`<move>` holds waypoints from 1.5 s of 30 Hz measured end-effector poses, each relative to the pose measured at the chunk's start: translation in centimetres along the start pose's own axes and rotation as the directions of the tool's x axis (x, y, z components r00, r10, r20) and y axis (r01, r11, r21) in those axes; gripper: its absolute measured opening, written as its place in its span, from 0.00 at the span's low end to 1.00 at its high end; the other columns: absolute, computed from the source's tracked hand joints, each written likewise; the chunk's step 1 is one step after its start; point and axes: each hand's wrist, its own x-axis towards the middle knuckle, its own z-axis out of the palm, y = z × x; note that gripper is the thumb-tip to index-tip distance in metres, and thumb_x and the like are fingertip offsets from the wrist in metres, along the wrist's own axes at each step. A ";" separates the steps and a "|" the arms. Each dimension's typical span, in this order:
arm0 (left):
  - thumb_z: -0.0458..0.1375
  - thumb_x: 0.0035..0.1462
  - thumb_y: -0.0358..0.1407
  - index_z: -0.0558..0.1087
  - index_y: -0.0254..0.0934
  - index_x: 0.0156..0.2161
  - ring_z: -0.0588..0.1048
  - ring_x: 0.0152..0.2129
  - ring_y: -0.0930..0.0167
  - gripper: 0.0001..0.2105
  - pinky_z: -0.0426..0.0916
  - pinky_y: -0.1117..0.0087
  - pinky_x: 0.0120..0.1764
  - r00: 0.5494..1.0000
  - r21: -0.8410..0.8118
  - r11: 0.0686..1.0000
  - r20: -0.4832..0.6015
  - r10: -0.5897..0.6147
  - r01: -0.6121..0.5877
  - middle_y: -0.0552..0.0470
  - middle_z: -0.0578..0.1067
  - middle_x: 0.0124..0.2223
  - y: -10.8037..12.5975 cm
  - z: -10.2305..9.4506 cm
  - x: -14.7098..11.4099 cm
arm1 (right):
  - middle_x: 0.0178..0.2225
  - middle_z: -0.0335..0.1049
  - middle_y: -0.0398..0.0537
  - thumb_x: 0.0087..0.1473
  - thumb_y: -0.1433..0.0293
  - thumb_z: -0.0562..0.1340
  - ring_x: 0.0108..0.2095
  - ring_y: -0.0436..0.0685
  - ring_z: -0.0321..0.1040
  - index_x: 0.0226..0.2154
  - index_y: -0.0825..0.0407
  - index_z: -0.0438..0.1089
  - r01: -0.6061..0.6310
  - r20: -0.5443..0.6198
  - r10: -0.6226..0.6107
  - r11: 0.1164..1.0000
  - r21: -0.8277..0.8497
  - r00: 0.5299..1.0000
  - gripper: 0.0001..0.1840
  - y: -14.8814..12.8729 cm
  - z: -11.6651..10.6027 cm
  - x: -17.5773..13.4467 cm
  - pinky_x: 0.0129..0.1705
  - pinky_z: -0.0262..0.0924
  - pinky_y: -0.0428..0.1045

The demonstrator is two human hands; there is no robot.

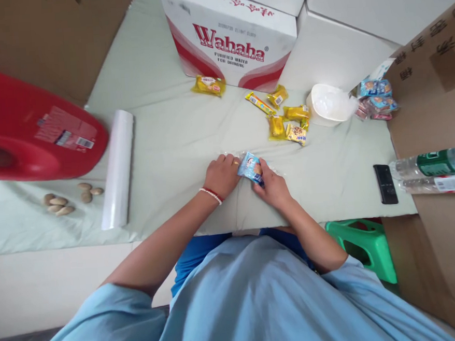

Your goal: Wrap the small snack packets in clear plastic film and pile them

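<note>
A small blue snack packet point(250, 168) lies in front of me near the table's front edge, tilted slightly. My right hand point(273, 185) grips its right side between thumb and fingers. At the packet's left edge is my left hand point(222, 177), its fingers curled down onto clear plastic film that shows around the fingertips. The film seems to spread under the packet and past my right hand; its full shape is hard to see. Further back lie several yellow-wrapped snacks point(297, 113), a cookie packet point(296, 134) and another yellow packet point(209, 86).
A Wahaha carton point(230, 40) stands at the back. To the right are a white bowl point(322, 113), blue snack packets point(378, 103), a black phone point(385, 184) and plastic bottles point(437, 163). A white roll point(117, 170), a red jug point(65, 135) and brown nuts point(58, 202) occupy the left.
</note>
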 end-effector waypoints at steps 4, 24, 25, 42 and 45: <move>0.51 0.60 0.22 0.76 0.32 0.49 0.76 0.49 0.58 0.16 0.71 0.61 0.49 0.994 -0.200 0.974 0.041 -0.102 0.109 0.38 0.79 0.49 1.2 0.7 1.6 | 0.45 0.79 0.57 0.55 0.65 0.60 0.39 0.62 0.76 0.71 0.62 0.53 0.025 -0.090 -0.014 0.993 0.120 0.996 0.44 0.4 0.3 0.3 0.45 0.70 0.54; 0.80 0.36 0.47 0.80 0.33 0.41 0.79 0.32 0.68 0.29 0.75 0.70 0.34 0.881 -0.848 -0.447 0.416 -0.227 0.285 0.47 0.82 0.38 3.2 1.3 -0.5 | 0.62 0.64 0.63 0.65 0.68 0.59 0.63 0.64 0.64 0.75 0.51 0.43 0.407 -0.250 -0.367 0.904 0.134 0.896 0.42 0.9 -1.0 -2.4 0.61 0.68 0.60; 0.79 0.36 0.48 0.80 0.33 0.42 0.79 0.32 0.69 0.29 0.74 0.71 0.32 0.868 -0.832 -0.476 0.434 -0.240 0.285 0.46 0.82 0.38 3.1 1.4 -0.7 | 0.63 0.62 0.64 0.65 0.68 0.59 0.64 0.65 0.61 0.76 0.51 0.42 0.376 -0.285 -0.331 0.919 0.119 0.900 0.42 1.1 -0.8 -2.5 0.62 0.67 0.61; 0.75 0.52 0.44 0.75 0.41 0.49 0.81 0.34 0.73 0.22 0.75 0.78 0.33 0.912 -0.603 -0.791 0.377 -0.165 0.106 0.54 0.81 0.43 7.2 0.8 -1.4 | 0.42 0.78 0.51 0.64 0.63 0.52 0.44 0.60 0.73 0.46 0.49 0.76 0.125 -0.297 0.045 0.840 0.527 0.954 0.19 -0.1 0.3 -0.9 0.52 0.69 0.55; 0.71 0.54 0.54 0.75 0.41 0.50 0.80 0.36 0.71 0.25 0.75 0.74 0.35 0.899 -0.781 -0.618 0.332 -0.286 0.092 0.53 0.81 0.43 7.2 0.8 -1.4 | 0.44 0.77 0.52 0.64 0.59 0.52 0.45 0.61 0.74 0.53 0.52 0.72 0.062 -0.141 0.063 0.672 0.738 0.988 0.24 -0.9 2.0 -1.5 0.52 0.70 0.55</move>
